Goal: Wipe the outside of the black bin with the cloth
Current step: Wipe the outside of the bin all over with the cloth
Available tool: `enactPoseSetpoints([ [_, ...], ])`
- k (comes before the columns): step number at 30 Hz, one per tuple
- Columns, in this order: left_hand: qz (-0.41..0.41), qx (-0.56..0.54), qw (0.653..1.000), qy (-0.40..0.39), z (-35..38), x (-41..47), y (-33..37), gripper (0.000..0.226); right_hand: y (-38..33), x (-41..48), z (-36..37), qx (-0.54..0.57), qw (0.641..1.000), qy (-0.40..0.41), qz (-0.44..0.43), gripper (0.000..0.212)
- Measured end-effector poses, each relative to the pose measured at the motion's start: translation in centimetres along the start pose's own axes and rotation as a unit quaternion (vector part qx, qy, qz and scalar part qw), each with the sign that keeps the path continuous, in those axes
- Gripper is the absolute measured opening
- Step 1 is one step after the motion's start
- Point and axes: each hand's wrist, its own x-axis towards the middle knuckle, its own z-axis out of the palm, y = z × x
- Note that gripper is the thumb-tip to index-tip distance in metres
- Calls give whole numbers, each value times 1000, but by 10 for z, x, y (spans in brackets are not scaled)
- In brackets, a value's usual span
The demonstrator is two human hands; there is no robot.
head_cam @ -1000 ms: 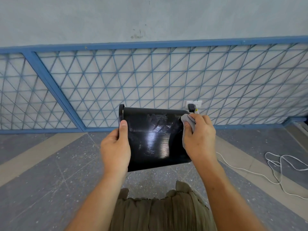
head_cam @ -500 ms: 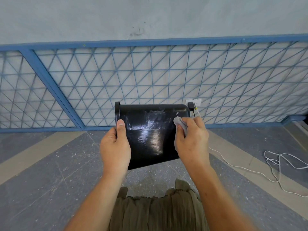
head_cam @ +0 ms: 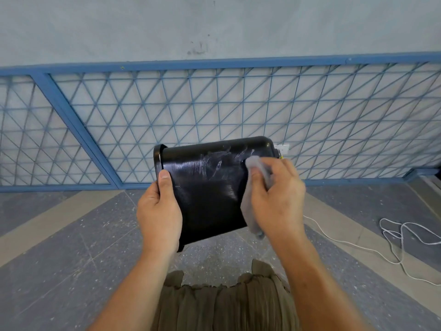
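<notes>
Black bin [head_cam: 210,192] held on its side in mid-air above the floor [head_cam: 71,235], rim toward 9 o'clock, base toward 3 o'clock. Left hand [head_cam: 160,211] is clamped on the rim end, thumb lying flat on the outer wall. Right hand [head_cam: 276,197] is closed around a bunched grey cloth [head_cam: 253,163], pressing it to the wall near the base, at about 2 o'clock on the bin. Pale smears streak the upper wall beside the cloth; the lower wall looks glossy. Judged progress: wiping is under way on the facing side; the streaked band, the far side and the base apparently remain. A white cable [head_cam: 405,237] lies on the floor at 4 o'clock.
</notes>
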Motion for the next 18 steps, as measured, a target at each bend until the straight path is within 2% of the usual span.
enactPoseSetpoints([
  [3, 17, 15, 1000, -2, -3, -2, 7, 46, -1, 19, -10, -24, 1000, 20, -2, 23],
  [9, 34, 45, 998, -5, -1, -9, 9, 46, -1, 21, -3, -53, 998, 9, -28, 21],
  [13, 37, 52, 998, -2, 7, -12, 5, 49, -10, -4, 12, -37, 997, -22, -62, 19],
  [16, 25, 38, 999, 3, 8, -11, 2, 46, -8, -19, 16, -68, 990, -58, -104, 19],
  [18, 23, 43, 999, 2, 6, -11, 4, 44, -1, -16, 12, -94, 990, -55, -93, 19],
])
